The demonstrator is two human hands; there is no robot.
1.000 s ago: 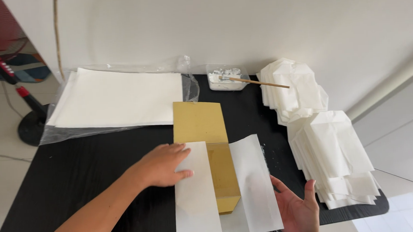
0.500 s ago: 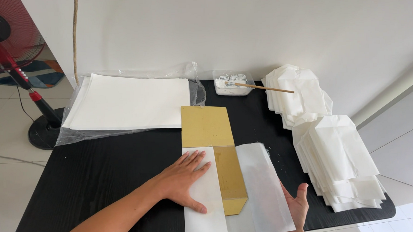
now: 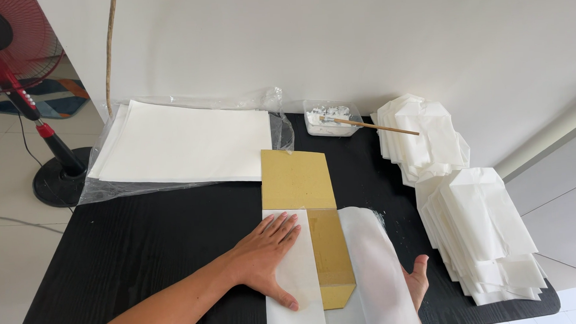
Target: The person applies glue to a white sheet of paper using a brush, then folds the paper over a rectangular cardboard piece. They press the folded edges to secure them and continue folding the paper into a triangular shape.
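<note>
The left hand (image 3: 267,258) lies flat, fingers spread, pressing a thin white paper sheet (image 3: 294,286) onto a stiff tan cardboard template (image 3: 310,210). The right hand (image 3: 417,281), open, lifts the sheet's translucent curling flap beside it on the matte black bench (image 3: 141,248).

A: Count by kind?

B: Two hands: left hand (image 3: 267,258), right hand (image 3: 417,281). One gold card template (image 3: 307,213). One white sheet (image 3: 346,277) around it.

A: Far side?

B: One flat paper stack (image 3: 182,142) far left, two piles of folded bags (image 3: 464,199) right, one paste tub (image 3: 328,118), one stick (image 3: 371,124), one fan (image 3: 7,58).
</note>
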